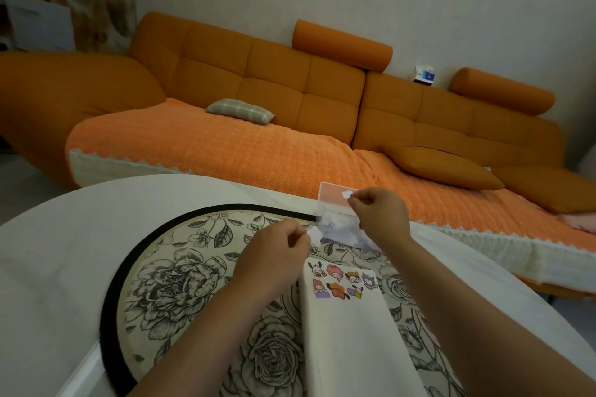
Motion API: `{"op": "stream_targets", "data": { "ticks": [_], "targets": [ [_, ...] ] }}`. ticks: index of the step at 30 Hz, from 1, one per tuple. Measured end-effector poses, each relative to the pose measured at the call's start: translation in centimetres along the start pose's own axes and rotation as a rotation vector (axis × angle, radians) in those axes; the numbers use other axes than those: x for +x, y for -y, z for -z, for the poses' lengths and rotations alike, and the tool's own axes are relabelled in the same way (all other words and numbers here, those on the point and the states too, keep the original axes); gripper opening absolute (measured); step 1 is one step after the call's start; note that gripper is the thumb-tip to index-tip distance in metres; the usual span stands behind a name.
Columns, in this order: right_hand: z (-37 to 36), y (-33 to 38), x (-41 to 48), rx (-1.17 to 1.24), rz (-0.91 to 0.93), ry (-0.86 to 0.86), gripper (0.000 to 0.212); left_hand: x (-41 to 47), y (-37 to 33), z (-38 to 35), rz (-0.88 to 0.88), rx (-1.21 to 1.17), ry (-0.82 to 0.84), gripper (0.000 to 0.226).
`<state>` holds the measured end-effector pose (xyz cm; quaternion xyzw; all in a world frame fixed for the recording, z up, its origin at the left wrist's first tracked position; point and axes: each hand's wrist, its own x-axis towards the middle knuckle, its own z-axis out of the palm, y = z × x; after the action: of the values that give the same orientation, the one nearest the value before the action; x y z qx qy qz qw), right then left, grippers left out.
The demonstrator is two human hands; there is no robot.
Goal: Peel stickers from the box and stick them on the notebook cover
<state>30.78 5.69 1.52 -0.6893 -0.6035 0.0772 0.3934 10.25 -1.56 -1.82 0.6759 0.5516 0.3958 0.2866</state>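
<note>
A white notebook (351, 332) lies on the floral table mat, with several cartoon stickers (342, 280) stuck on the far part of its cover. Just beyond it stands a clear sticker box (338, 226) with a pink lid raised at the back. My left hand (274, 255) pinches a small white sticker piece (314, 233) beside the box. Over the box, my right hand (377, 216) pinches another small white piece (347, 194) in front of the lid. The box's right side is hidden behind my right hand.
The round floral mat (180, 280) with a black rim lies on a white table (48, 251). Behind the table stretches an orange sofa (225, 145) with a plaid cushion (240, 110) and an orange pillow (448, 167).
</note>
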Motion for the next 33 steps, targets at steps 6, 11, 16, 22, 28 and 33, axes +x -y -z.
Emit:
{"op": "stream_targets", "data": {
  "ticks": [6,11,16,22,28,33],
  "targets": [
    [0.1,1.2,0.3,-0.001,0.05,0.102,0.002,-0.1,0.0,0.7,0.017,-0.029,-0.022,0.019],
    [1.9,3.0,-5.9,0.133,0.244,0.139,0.012,-0.4,-0.6,0.7,0.047,-0.11,-0.002,0.021],
    [2.9,3.0,-10.8,-0.107,0.508,0.161,0.021,-1.1,-1.5,0.1,0.078,-0.182,0.053,0.023],
    [2.6,0.9,-11.2,-0.263,0.644,0.048,0.008,-1.5,-2.1,-0.6,0.108,-0.2,0.124,0.028],
    [2.7,-0.1,-11.3,0.139,0.345,0.065,0.008,-1.8,-3.5,-1.5,0.25,-0.485,0.238,0.034],
    [3.2,0.4,-11.2,0.603,-0.15,0.208,0.01,-1.7,-3.9,-3.2,0.286,-0.555,0.244,0.066]
  ]
}}
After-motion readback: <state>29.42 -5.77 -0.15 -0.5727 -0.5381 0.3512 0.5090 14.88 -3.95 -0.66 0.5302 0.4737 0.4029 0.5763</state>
